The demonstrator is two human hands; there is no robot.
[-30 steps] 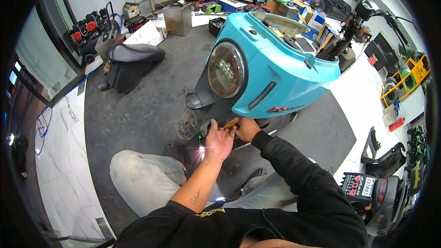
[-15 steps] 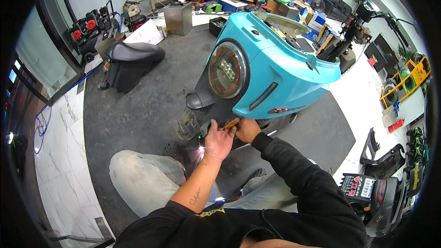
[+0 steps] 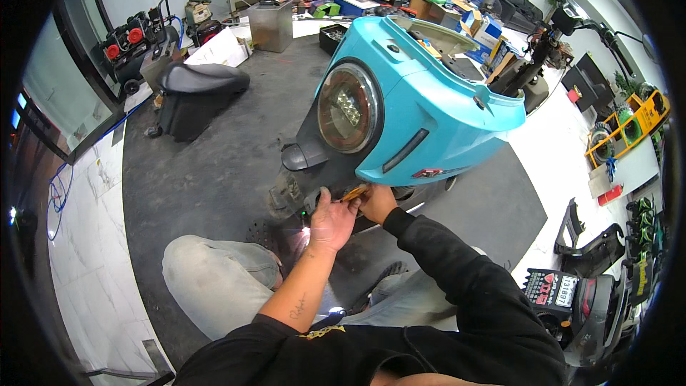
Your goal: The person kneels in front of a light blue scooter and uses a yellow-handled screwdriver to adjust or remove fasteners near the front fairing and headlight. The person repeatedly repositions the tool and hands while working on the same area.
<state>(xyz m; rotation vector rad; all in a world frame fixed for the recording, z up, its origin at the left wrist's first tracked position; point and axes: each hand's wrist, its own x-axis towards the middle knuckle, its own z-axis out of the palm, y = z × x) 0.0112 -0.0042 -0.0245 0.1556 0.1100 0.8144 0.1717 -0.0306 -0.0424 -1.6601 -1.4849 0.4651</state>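
Observation:
Low under the turquoise scooter body panel (image 3: 457,125), both my hands work close together. My left hand (image 3: 334,221) is turned palm up, its thumb raised apart from the fingers, whose tips reach a narrow orange piece (image 3: 354,193). My right hand (image 3: 379,205) is curled at the other end of that orange piece, apparently gripping it. Its fingertips are hidden, and the piece is too small to name. The panel carries a round lamp (image 3: 350,109) and a dark slot. Dark plastic trim (image 3: 304,157) sits below the lamp, beside my left thumb.
A black scooter seat (image 3: 196,96) rests on the dark mat (image 3: 236,171) at left. Handlebars (image 3: 572,21) rise behind the panel. Boxes and parts (image 3: 436,11) crowd the back. Black plastic parts (image 3: 593,250) lie at right. A bright light (image 3: 306,232) shines by my left wrist.
The whole view has shifted slightly, so everything sits a little further left. Both hands keep their place at the orange piece under the panel.

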